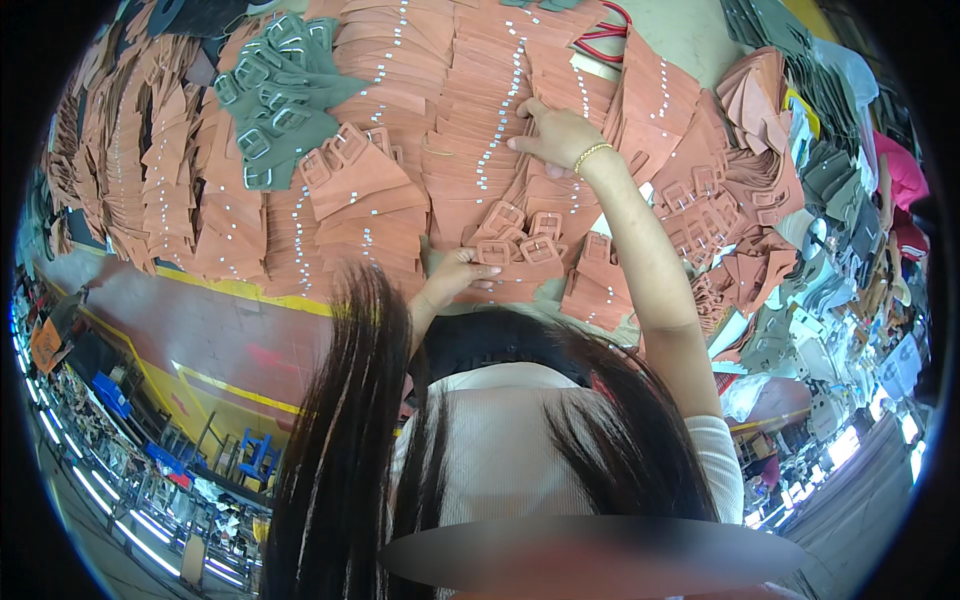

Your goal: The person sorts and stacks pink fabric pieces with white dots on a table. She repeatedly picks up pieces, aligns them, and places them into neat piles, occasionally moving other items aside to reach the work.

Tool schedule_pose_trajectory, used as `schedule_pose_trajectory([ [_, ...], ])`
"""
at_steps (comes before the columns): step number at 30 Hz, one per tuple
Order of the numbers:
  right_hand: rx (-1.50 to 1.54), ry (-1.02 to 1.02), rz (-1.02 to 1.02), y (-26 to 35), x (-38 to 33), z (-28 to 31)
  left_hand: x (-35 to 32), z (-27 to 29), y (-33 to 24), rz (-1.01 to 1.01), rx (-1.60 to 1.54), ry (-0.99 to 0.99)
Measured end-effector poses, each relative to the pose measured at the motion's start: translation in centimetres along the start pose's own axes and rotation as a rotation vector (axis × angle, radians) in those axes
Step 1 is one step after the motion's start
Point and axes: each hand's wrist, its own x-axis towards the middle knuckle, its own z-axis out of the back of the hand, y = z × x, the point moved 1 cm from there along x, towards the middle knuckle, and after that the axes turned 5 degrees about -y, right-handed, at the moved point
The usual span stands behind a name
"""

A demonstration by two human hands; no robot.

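In the head view, the left hand (455,278) pinches the edge of the orange buckled tabs (538,250). Beyond them, the right hand (558,136) half-curls over fanned orange pieces (478,110), its grip unclear. Green buckled tabs (275,110) lie left of them, red scissor handles (606,50) beyond.

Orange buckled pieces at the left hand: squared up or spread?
Spread but overlapping: several orange buckles show separately, at differing angles, beside the left hand.

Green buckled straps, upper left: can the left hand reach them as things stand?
Probably yes: the left hand has only orange stacks between it and the green straps, which lie uncovered.
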Motion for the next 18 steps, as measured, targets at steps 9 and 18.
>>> schedule_pose_trajectory([
  [9, -0.017, 0.031, -0.097, 0.2, 1.0, -0.2, 0.2, 0.1, -0.1, 0.005, 0.020, 0.000],
  [18, -0.398, -0.275, -0.020, 0.1, 2.7, 0.8, 0.2, 0.3, 0.0, 0.004, 0.032, 0.021],
])
